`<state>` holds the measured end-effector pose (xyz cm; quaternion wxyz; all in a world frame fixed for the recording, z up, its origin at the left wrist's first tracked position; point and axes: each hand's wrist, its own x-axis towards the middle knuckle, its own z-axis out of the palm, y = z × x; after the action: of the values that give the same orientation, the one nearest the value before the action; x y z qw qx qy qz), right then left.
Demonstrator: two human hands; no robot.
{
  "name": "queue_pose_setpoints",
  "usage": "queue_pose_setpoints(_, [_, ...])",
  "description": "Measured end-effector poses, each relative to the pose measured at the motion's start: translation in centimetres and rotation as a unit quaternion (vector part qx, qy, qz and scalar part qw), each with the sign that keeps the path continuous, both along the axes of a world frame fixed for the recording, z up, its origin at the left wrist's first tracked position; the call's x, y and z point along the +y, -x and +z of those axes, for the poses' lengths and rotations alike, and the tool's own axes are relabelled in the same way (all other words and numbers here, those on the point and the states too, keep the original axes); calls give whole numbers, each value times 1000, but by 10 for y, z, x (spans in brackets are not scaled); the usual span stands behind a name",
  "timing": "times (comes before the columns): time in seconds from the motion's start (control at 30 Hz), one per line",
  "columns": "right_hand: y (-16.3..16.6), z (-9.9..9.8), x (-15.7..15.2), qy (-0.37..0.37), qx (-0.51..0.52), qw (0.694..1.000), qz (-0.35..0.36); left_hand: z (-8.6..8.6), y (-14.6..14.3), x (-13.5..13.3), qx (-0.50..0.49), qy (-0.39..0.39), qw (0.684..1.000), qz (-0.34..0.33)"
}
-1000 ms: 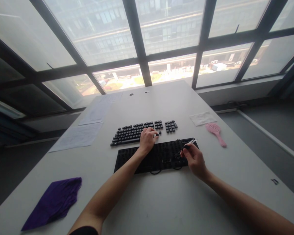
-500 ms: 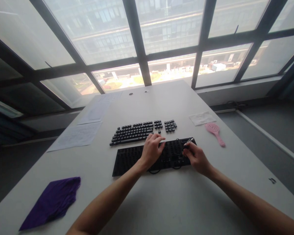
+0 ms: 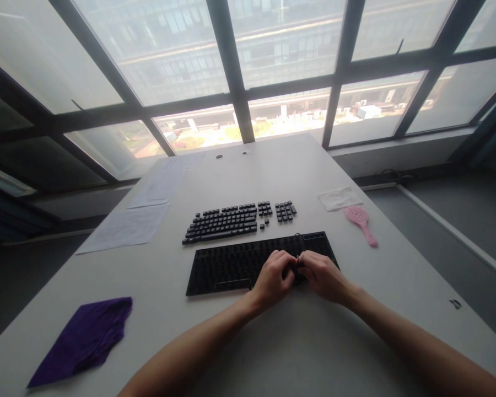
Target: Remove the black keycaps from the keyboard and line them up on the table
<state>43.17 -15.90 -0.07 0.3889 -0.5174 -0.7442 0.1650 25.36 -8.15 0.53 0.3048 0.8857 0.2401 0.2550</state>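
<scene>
A black keyboard base [image 3: 227, 267] with its keys taken off lies on the white table [image 3: 281, 347]. Behind it the black keycaps [image 3: 223, 220] are laid out in keyboard order. My left hand [image 3: 275, 274] and my right hand [image 3: 320, 274] meet over the right part of the base, fingers curled and touching each other. What the left fingers pinch is hidden. Only a tiny bit of the thin tool [image 3: 298, 258] in my right hand shows between the two hands.
A pink hairbrush [image 3: 359, 219] and a white wipe [image 3: 339, 198] lie to the right of the keycaps. Paper sheets [image 3: 124, 229] sit at the left, a purple cloth [image 3: 82, 339] at the near left. A small dark item [image 3: 454, 303] rests near the right edge.
My left hand left the laid-out keycaps and came back over the keyboard base. My right hand drew in with the tool, and the two hands now meet.
</scene>
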Motion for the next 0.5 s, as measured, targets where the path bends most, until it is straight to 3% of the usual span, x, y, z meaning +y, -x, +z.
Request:
queue_pose_setpoints(0.1, [-1, -6, -3, -36, -40, 998, 45, 5, 1, -3, 26, -25, 998, -44])
queue_pose_setpoints(0.17, [0, -12, -5, -36, -13, 999, 39, 4, 0, -4, 53, -48, 996, -49])
queue_pose_setpoints(0.33, [10, -22, -6, 24, 167, 978, -121, -9, -5, -4, 89, -76, 993, -12])
queue_pose_setpoints(0.5, [14, -27, -5, 59, 299, 938, -167, -10, -4, -2, 20, -8, 1000, -2])
